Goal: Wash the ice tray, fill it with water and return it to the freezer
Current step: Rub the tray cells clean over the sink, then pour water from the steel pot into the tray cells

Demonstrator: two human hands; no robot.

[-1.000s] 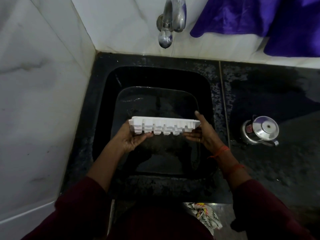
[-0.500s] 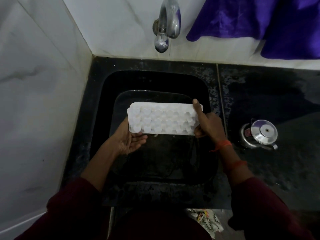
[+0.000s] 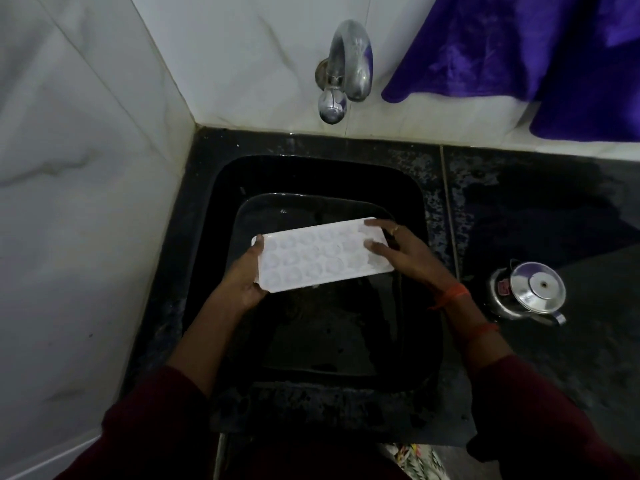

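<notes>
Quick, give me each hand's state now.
Left hand: gripping the ice tray by its left end.
Right hand: gripping its right end, fingers on top.

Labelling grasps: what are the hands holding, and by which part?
The white ice tray, over the sink: left hand grips its left short end, right hand grips its right short end.

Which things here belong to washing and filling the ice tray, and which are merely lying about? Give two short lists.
Job: white plastic ice tray, held at its ends by the left hand and right hand; curved chrome tap; black sink.
Lying about: lidded steel pot on the dark counter; purple hanging cloth.
</notes>
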